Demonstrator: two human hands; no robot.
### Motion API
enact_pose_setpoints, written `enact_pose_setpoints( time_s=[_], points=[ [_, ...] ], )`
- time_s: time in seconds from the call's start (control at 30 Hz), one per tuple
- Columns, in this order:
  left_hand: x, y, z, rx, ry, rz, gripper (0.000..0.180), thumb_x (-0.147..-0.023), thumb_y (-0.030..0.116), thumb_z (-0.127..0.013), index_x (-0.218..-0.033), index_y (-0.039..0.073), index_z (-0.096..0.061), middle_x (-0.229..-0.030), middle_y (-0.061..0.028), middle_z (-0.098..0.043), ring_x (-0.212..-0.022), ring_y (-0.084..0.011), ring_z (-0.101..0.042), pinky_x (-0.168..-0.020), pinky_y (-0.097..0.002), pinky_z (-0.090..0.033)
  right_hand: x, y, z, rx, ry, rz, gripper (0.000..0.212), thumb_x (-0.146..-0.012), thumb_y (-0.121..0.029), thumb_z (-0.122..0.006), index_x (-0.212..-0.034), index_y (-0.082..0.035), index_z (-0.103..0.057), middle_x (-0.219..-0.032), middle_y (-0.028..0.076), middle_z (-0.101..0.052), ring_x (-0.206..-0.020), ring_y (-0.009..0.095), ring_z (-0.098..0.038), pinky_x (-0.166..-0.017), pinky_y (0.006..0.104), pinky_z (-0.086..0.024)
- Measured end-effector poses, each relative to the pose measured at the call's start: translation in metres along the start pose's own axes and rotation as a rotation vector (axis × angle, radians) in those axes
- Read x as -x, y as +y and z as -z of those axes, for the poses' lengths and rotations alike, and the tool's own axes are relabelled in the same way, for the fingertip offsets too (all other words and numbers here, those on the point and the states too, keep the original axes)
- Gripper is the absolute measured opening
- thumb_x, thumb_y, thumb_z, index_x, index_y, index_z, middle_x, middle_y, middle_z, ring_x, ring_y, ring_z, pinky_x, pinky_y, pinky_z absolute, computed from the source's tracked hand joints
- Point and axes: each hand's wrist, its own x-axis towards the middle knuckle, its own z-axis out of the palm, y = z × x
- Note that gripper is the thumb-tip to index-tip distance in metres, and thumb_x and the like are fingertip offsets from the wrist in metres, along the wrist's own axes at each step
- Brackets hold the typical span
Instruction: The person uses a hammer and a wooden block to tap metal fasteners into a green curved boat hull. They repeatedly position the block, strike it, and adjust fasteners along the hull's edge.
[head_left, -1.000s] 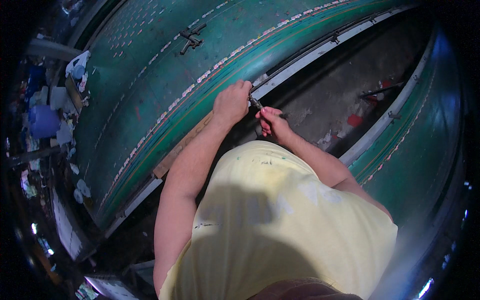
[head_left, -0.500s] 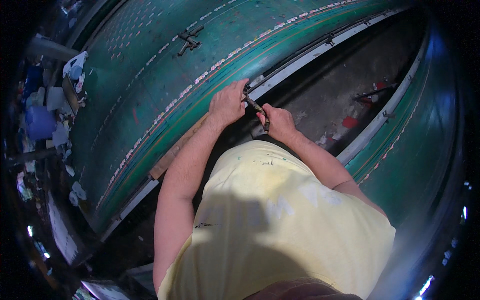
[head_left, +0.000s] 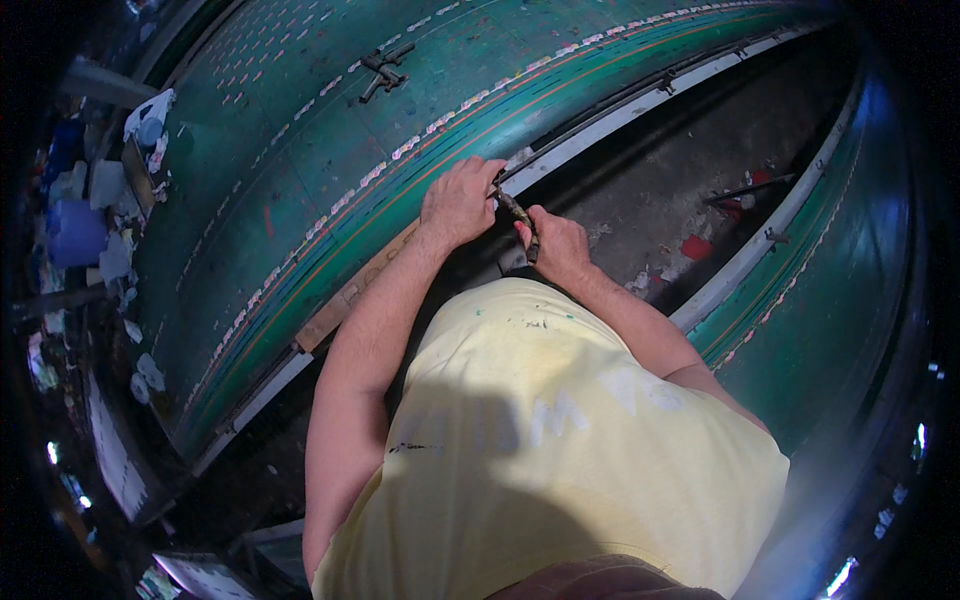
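Observation:
A dark, stained, slightly curved tool, perhaps a wrench (head_left: 515,212), slants between my hands at the edge of a long green table (head_left: 300,190). My right hand (head_left: 560,245) is closed around its lower end, thumb pressed along it. At its upper end, my left hand (head_left: 460,203) lies over the table's edge rail with fingers bent and thumb tucked under. What those left fingers pinch is hidden by the hand itself. A pale metal rail (head_left: 600,125) carrying a thin dark rod runs along the edge past my fingertips.
Under my left forearm, a wooden strip (head_left: 340,312) lies along the table edge. Several dark metal fittings (head_left: 384,72) sit in a pile on the green top. A second green table (head_left: 800,330) stands right, across a dark gap with red scraps (head_left: 696,247). Containers and rags clutter the left.
Both hands stay at the same spot on the rail, with the tool barely shifted. The whole view has turned slightly.

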Motion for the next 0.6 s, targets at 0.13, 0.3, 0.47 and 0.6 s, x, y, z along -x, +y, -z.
enact_pose_setpoints(
  time_s=[0.13, 0.3, 0.47, 0.6],
  points=[
    [-0.002, 0.005, 0.005, -0.004, -0.042, 0.028, 0.053, -0.088, 0.008, -0.078, -0.14, 0.014, -0.068, -0.127, -0.0143, -0.068, -0.126, -0.0361, -0.067, -0.105, -0.0501, -0.057, -0.004, 0.002, -0.002, 0.083, -0.027, -0.014, 0.025, -0.108, -0.031, -0.07, -0.103, -0.008, -0.064, -0.087, 0.02, -0.076, -0.086, 0.045, -0.076, -0.075, 0.058, -0.059],
    [-0.002, 0.001, 0.002, 0.014, -0.043, 0.026, 0.05, -0.087, 0.006, -0.079, -0.135, 0.015, -0.067, -0.122, -0.0143, -0.066, -0.123, -0.0374, -0.067, -0.102, -0.0509, -0.058, -0.004, 0.011, -0.011, 0.102, 0.154, 0.171, 0.022, -0.102, -0.03, -0.077, -0.102, -0.01, -0.067, -0.093, 0.012, -0.073, -0.092, 0.037, -0.071, -0.081, 0.0513, -0.053],
    [-0.008, 0.008, 0.009, 0.031, -0.103, 0.061, 0.041, -0.085, 0.008, -0.077, -0.126, 0.011, -0.071, -0.124, -0.014, -0.065, -0.126, -0.0354, -0.065, -0.106, -0.0495, -0.056, -0.008, 0.027, -0.03, 0.036, 0.329, 0.283, 0.022, -0.098, -0.029, -0.081, -0.105, -0.011, -0.071, -0.095, 0.008, -0.071, -0.093, 0.033, -0.067, -0.085, 0.0489, -0.046],
    [-0.011, 0.005, 0.007, 0.078, -0.065, 0.046, 0.04, -0.082, 0.009, -0.076, -0.121, 0.01, -0.072, -0.122, -0.0138, -0.064, -0.125, -0.0355, -0.064, -0.106, -0.0491, -0.056, -0.013, 0.041, -0.044, 0.036, 0.333, 0.291, 0.022, -0.097, -0.028, -0.082, -0.106, -0.011, -0.071, -0.094, 0.007, -0.069, -0.092, 0.032, -0.067, -0.084, 0.049, -0.045]
  ],
)
